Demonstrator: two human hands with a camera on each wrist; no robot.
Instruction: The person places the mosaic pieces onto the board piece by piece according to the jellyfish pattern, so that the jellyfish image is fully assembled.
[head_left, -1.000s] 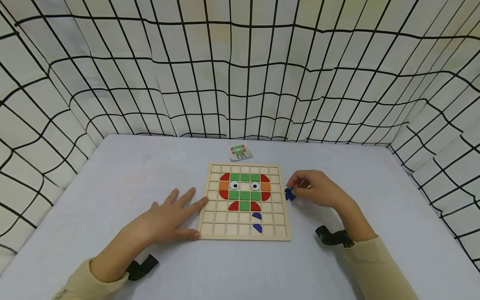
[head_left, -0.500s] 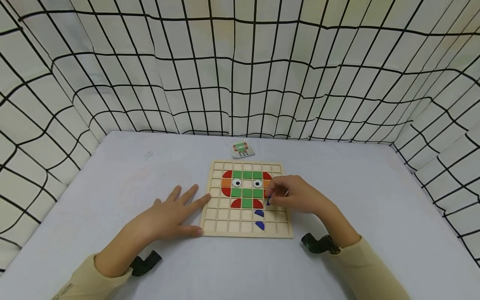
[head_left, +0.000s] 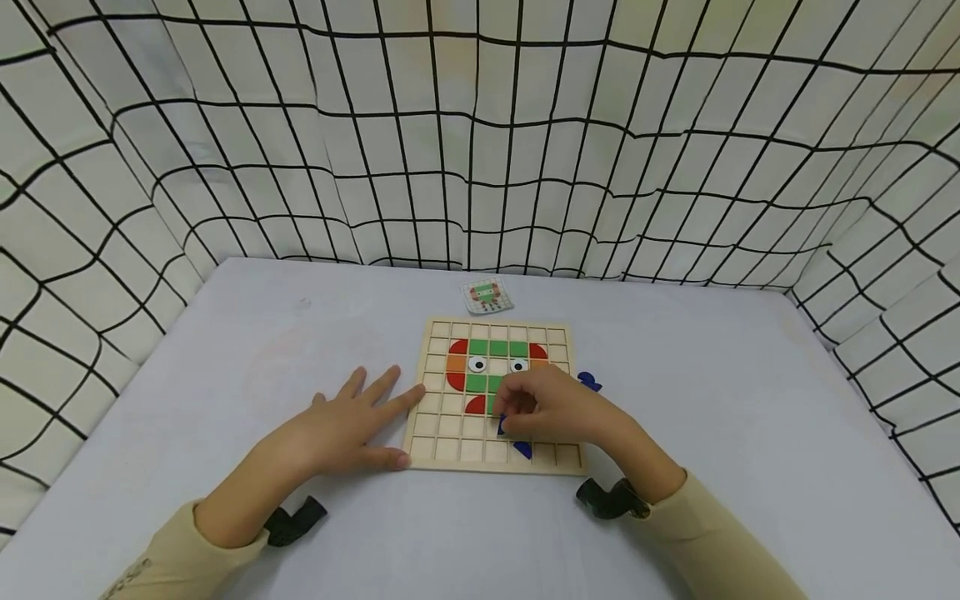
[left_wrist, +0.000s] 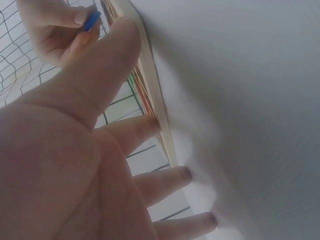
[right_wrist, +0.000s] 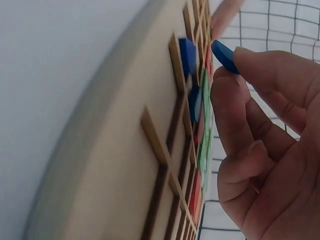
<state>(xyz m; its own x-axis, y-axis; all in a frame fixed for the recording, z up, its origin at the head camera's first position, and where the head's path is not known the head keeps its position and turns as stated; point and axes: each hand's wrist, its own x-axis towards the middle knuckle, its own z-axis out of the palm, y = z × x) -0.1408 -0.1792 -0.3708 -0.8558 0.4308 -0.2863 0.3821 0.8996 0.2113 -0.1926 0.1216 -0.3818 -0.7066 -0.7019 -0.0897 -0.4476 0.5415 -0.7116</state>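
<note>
My right hand pinches a small blue half-round tile between thumb and forefinger, just above the wooden grid board. Spread out flat, my left hand touches the board's left edge with its thumb and a fingertip. A mosaic of green, red and orange tiles with two eye tiles lies on the board, partly covered by the right hand. Below it sits a blue tile; the right wrist view shows another blue tile, hidden by the hand in the head view.
Several more blue tiles lie beside the board's right edge. A small picture card with a similar pattern rests behind the board. A black grid-lined net closes in the far side and flanks of the white table.
My right hand has picked up a blue tile from beside the board and carried it left over the lower middle cells. My left hand keeps its place at the board's edge.
</note>
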